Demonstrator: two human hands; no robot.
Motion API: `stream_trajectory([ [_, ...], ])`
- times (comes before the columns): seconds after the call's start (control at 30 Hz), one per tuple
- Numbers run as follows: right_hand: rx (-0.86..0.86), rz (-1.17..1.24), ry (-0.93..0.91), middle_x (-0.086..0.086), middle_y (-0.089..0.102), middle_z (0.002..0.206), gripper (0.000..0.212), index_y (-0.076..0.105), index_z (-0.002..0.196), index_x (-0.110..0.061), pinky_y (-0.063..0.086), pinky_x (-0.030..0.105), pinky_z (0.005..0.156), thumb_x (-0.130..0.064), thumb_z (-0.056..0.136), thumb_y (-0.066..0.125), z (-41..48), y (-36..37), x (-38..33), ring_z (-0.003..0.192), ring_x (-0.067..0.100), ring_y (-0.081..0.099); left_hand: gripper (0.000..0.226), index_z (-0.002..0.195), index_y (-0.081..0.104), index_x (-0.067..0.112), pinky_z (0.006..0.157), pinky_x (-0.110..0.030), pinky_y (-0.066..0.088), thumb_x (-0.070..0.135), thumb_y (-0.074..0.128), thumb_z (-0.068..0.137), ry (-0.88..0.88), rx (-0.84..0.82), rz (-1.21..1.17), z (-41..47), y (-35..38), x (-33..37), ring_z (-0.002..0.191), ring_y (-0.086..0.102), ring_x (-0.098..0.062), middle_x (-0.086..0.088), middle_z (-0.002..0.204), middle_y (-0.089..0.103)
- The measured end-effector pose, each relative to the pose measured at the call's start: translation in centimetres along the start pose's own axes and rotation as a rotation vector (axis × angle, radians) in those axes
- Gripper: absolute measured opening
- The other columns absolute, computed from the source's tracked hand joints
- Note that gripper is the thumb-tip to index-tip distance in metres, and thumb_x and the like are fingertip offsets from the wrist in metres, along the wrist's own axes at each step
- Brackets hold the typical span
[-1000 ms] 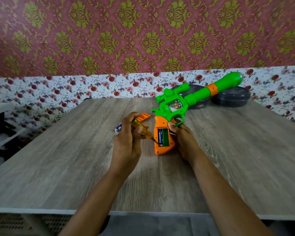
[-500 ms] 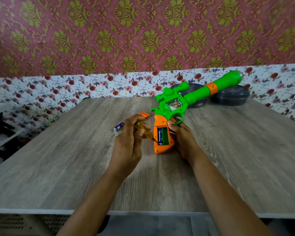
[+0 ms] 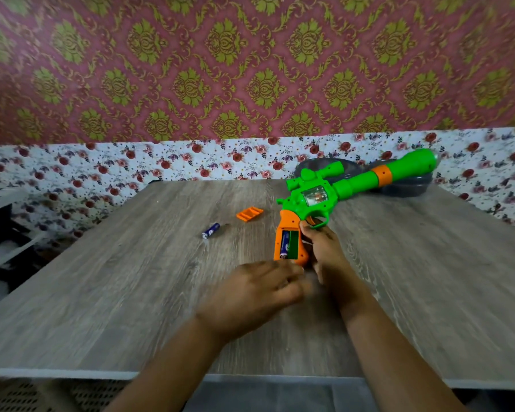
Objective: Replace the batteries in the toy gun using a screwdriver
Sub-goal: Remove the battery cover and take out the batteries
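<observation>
At the near end of the orange grip of the toy gun (image 3: 295,202), our left hand (image 3: 259,292) sits just below the open battery compartment (image 3: 294,242), its fingertips almost at the butt. Motion blur hides whether those fingers pinch anything, so we cannot tell (no screwdriver shows anywhere). Our right hand (image 3: 323,251) grips the grip from its right side, thumb up by the trigger guard, pinning the gun flat on the wooden table (image 3: 131,292). Only 1 fitted battery (image 3: 285,242) fills the left slot, its long axis running along the grip, away from us toward the barrel, and its near end lies just beyond the left fingertips; the slot beside it is bare green. We judge the left hand the nearer one to lever that cell out from its near end. Another loose battery (image 3: 210,230) lies farther off to the left, well apart from both hands, with the orange cover (image 3: 249,214) near it.
</observation>
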State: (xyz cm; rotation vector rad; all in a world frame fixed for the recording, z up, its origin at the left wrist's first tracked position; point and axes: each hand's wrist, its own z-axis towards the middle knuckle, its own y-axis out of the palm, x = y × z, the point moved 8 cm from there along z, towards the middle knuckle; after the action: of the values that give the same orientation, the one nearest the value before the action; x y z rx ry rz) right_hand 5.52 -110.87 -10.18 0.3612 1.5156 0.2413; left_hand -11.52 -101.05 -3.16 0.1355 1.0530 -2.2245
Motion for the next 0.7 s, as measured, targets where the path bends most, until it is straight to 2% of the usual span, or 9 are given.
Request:
stream_trajectory([
  [0.1, 0.033, -0.013, 0.019, 0.012, 0.064, 0.090, 0.013, 0.062, 0.084, -0.015, 0.052, 0.042, 0.079, -0.009, 0.092, 0.053, 0.3, -0.2, 0.2, 0.079, 0.023, 0.062, 0.025, 0.108, 0.047, 0.021, 0.060, -0.029, 0.055, 0.017, 0.059, 0.087, 0.120, -0.039, 0.077, -0.1, 0.4, 1.5, 0.090, 0.068, -0.020, -0.006, 0.096, 0.071],
  [0.2, 0.032, 0.023, 0.049, 0.015, 0.064, 0.094, 0.009, 0.063, 0.092, -0.010, 0.052, 0.039, 0.077, -0.011, 0.092, 0.054, 0.3, -0.2, 0.4, 0.080, 0.023, 0.062, 0.019, 0.102, 0.049, 0.019, 0.066, -0.030, 0.056, 0.017, 0.060, 0.087, 0.073, 0.045, 0.075, -0.1, -0.1, 1.0, 0.092, 0.068, -0.020, -0.006, 0.097, 0.072],
  [0.27, 0.025, 0.062, 0.065, 0.019, 0.064, 0.104, 0.020, 0.061, 0.109, -0.005, 0.052, 0.042, 0.080, -0.013, 0.092, 0.054, 0.3, -0.3, 0.6, 0.086, 0.026, 0.062, 0.016, 0.099, 0.049, 0.017, 0.070, -0.031, 0.056, 0.012, 0.058, 0.087, -0.083, 0.175, -0.010, -0.3, -1.2, -0.7, 0.094, 0.067, -0.019, -0.009, 0.098, 0.072],
  [0.33, 0.008, 0.100, 0.066, 0.017, 0.065, 0.106, 0.026, 0.059, 0.115, -0.005, 0.053, 0.040, 0.080, -0.015, 0.092, 0.052, 0.4, -0.4, 0.6, 0.090, 0.026, 0.063, 0.013, 0.102, 0.047, 0.015, 0.069, -0.032, 0.055, 0.012, 0.051, 0.090, -0.301, 0.357, -0.117, -1.0, -2.4, -2.8, 0.089, 0.065, -0.018, -0.013, 0.095, 0.070],
  [0.43, -0.019, 0.135, 0.076, 0.008, 0.066, 0.095, 0.020, 0.059, 0.110, -0.011, 0.058, 0.029, 0.062, -0.015, 0.093, 0.051, 0.3, -0.2, 0.5, 0.082, 0.019, 0.064, 0.016, 0.106, 0.041, 0.015, 0.059, -0.030, 0.045, 0.013, 0.046, 0.091, -0.553, 0.516, -0.214, -2.4, -3.3, -5.1, 0.068, 0.054, -0.015, -0.006, 0.088, 0.060],
  [0.5, -0.025, 0.103, 0.091, 0.007, 0.066, 0.091, 0.017, 0.060, 0.107, -0.012, 0.057, 0.027, 0.055, -0.016, 0.093, 0.051, 0.2, -0.1, 0.6, 0.077, 0.017, 0.064, 0.016, 0.105, 0.042, 0.016, 0.052, -0.029, 0.037, 0.014, 0.042, 0.090, -0.629, 0.489, -0.192, -2.6, -3.0, -5.5, 0.060, 0.042, -0.008, 0.003, 0.081, 0.050],
  [0.53, -0.036, 0.074, 0.087, 0.008, 0.066, 0.090, 0.014, 0.061, 0.102, -0.013, 0.057, 0.030, 0.058, -0.016, 0.093, 0.052, 0.1, 0.1, 0.6, 0.075, 0.017, 0.065, 0.016, 0.105, 0.044, 0.018, 0.049, -0.028, 0.037, 0.017, 0.043, 0.089, -0.662, 0.447, -0.161, -2.7, -2.6, -5.7, 0.058, 0.040, -0.006, 0.006, 0.077, 0.049],
  [0.6, -0.069, 0.018, 0.056, 0.010, 0.067, 0.092, 0.010, 0.063, 0.096, -0.015, 0.056, 0.041, 0.072, -0.014, 0.092, 0.054, -0.3, 0.5, 0.4, 0.078, 0.022, 0.065, 0.017, 0.103, 0.050, 0.023, 0.049, -0.025, 0.043, 0.031, 0.049, 0.088, -0.738, 0.330, -0.125, -3.0, -1.5, -6.4, 0.060, 0.047, -0.002, 0.011, 0.076, 0.054],
  [0.7, -0.114, -0.104, -0.013, 0.011, 0.068, 0.102, 0.013, 0.066, 0.098, -0.017, 0.050, 0.049, 0.091, -0.014, 0.090, 0.057, -0.8, 1.2, 0.0, 0.095, 0.027, 0.064, 0.036, 0.098, 0.064, 0.023, 0.060, -0.030, 0.053, 0.054, 0.052, 0.082, -0.845, 0.164, -0.194, -3.5, 0.5, -7.8, 0.073, 0.061, -0.003, 0.010, 0.093, 0.064],
])
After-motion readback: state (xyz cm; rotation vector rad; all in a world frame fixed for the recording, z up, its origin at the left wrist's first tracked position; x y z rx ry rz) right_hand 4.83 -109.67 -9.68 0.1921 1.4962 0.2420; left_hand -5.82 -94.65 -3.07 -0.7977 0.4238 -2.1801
